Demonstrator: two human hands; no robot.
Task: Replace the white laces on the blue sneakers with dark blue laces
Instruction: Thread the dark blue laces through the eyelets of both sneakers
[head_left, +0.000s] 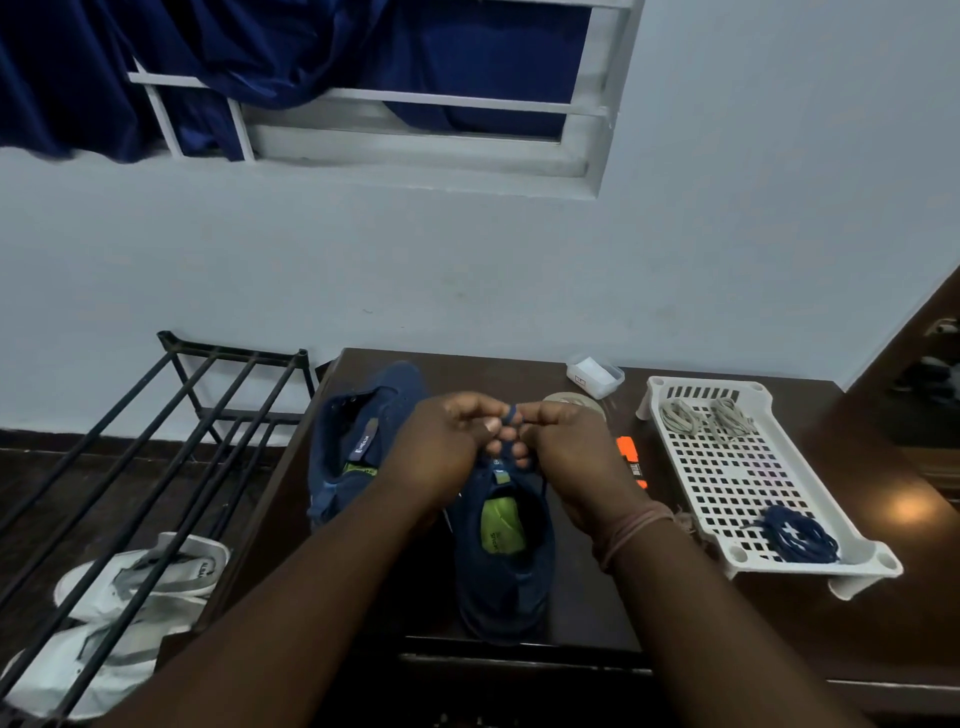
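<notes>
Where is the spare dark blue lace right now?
In the head view, the spare dark blue lace lies bundled in the near corner of the white tray, on the table's right side, right of the right hand.

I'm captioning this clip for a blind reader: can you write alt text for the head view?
Both hands, left hand and right hand, pinch a dark blue lace above a blue sneaker on a dark table. A second blue sneaker lies left; a white tray holding laces sits right.
</notes>
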